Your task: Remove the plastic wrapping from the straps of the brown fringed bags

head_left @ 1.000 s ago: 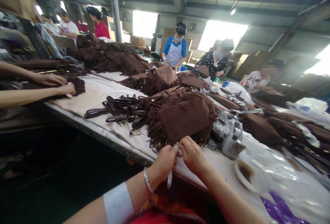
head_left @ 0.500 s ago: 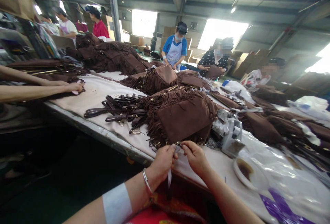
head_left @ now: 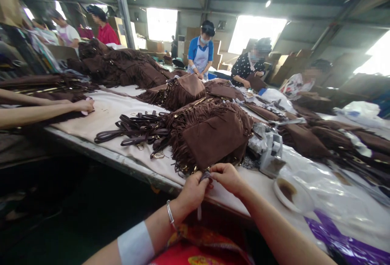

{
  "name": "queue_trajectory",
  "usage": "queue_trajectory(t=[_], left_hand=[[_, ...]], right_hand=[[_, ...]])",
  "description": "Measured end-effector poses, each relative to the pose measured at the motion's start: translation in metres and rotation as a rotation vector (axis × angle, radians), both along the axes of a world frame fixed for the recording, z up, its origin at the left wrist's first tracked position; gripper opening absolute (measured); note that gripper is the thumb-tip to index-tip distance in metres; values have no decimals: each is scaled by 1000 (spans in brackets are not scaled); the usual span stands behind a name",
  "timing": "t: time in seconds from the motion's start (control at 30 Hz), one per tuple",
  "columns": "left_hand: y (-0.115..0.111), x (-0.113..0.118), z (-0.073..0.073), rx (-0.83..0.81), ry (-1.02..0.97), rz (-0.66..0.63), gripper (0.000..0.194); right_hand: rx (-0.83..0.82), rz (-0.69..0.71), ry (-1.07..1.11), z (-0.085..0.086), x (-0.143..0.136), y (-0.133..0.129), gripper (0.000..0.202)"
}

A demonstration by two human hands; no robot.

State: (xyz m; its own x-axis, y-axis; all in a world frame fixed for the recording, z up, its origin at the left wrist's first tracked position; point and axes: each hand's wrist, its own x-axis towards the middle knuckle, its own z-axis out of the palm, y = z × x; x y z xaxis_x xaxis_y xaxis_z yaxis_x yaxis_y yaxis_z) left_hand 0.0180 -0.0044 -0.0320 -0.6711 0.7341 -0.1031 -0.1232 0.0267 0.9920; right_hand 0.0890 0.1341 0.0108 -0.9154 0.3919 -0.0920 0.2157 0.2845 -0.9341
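Note:
My left hand (head_left: 195, 192) is closed, thumb on top, around a thin greyish-white strip (head_left: 199, 211) whose end hangs below the fist. My right hand (head_left: 227, 177) meets it at the table edge, thumb and forefinger pinched at the strip's upper end; a small dark or metal piece may be there, but the fingers hide it. Right behind both hands lies a brown fringed bag (head_left: 217, 139) with gold-coloured fittings along its lower edge. Dark brown straps (head_left: 134, 131) with metal clasps lie in a bundle to the left of this bag.
A white dish (head_left: 286, 194) of brown liquid stands at the right beside clear plastic sheeting (head_left: 329, 187) and purple plastic (head_left: 344, 236). More brown bags (head_left: 128, 66) are heaped farther back. A co-worker's hands (head_left: 83, 105) work at the left; several people stand across the table.
My right fingers have moved in closer over the left thumb, onto the strip's top. The view has shifted slightly, so the scene sits a little farther left.

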Motion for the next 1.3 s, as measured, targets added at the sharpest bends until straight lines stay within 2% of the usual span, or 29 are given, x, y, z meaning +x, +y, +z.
queue_trajectory(t=[0.17,0.23,0.37,0.43,0.57,0.67,0.77,0.9,0.97,1.07,1.2,1.3], left_hand=[[4,-2,2,-55,54,19,15],[6,-2,3,-70,54,18,15],[11,-1,8,-70,37,25,26],[13,0,12,-47,-54,32,33],[17,3,21,48,-416,52,37],[18,2,24,51,-520,51,42],[16,1,24,38,-509,47,43],[13,1,21,58,-504,22,42],[12,1,19,71,-514,9,42],[9,3,16,91,-519,-40,42],[6,8,10,81,-457,-60,41],[4,11,3,59,-332,-47,41]], right_hand=[[289,-136,1,-4,-6,1,14],[339,-209,21,-8,-8,1,14],[101,-296,20,-18,-14,-2,12],[26,-334,30,-23,-15,-2,11],[102,-384,76,-24,-14,0,15],[144,-394,143,-17,-8,1,18],[308,-276,273,-8,4,3,18],[645,96,408,-2,17,8,29],[789,198,441,-3,18,10,31],[901,193,473,-4,15,12,22],[847,203,413,1,10,10,22],[912,219,301,9,8,4,22]])
